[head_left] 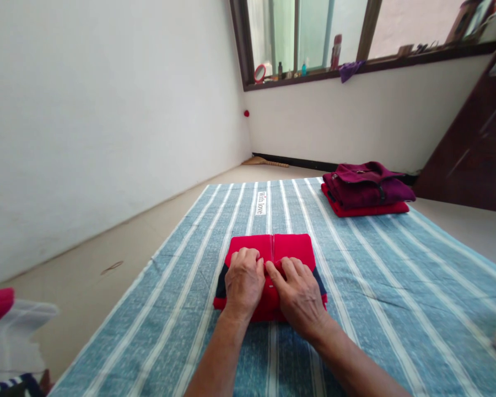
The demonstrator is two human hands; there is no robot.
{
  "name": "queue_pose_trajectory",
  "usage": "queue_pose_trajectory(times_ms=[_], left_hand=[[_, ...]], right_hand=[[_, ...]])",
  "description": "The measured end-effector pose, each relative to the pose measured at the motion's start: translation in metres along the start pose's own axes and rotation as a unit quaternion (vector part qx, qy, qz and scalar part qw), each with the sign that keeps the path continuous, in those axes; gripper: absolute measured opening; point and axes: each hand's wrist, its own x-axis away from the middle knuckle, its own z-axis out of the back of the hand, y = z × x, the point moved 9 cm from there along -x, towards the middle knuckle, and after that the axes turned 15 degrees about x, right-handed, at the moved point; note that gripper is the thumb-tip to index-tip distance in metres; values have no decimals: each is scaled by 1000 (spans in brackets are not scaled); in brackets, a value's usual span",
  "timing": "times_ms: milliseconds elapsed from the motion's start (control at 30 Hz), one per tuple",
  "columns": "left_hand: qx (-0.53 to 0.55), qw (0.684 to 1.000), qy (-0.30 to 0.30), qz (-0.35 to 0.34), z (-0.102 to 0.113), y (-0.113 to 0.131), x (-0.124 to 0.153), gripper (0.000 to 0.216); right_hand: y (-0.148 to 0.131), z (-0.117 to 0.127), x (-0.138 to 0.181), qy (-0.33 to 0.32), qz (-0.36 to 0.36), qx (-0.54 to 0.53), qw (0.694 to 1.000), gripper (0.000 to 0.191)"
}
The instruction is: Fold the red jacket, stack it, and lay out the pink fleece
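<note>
My left hand [244,281] and right hand [301,295] pinch the red garment [293,245], lower centre. What the upper-right bottle [336,53] contains, I cannot tell.

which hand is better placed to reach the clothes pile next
Likely the right hand: the clothes pile lies ahead and to its right, while the left hand is farther off. Both hands are on the folded red top.
</note>
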Motion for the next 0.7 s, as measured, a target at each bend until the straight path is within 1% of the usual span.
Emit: queue_pose_trajectory(times_ms=[100, 167, 300, 433, 533, 600, 700], left_hand=[[2, 1000, 2, 2, 0, 0, 0, 11], [3, 1000, 8, 3, 0, 0, 0, 11], [31, 999, 19, -6, 2, -4, -3, 12], [91, 995, 33, -10, 3, -16, -6, 15], [128, 990, 53, -28, 4, -23, -5, 19], [126, 989, 63, -47, 4, -25, -2, 21], [80, 991, 78, -78, 5, -22, 4, 24]], right_hand=[[-4, -6, 0, -34, 25, 10, 999, 31], [-4, -9, 0, -45, 30, 14, 998, 33], [-4, -12, 0, -46, 32, 17, 998, 33], [-5, -13, 0, -48, 30, 20, 998, 32], [-5, -15, 0, -54, 30, 25, 998, 34], [-6, -16, 0, -58, 34, 27, 997, 34], [-7, -18, 0, -64, 36, 24, 997, 33]])
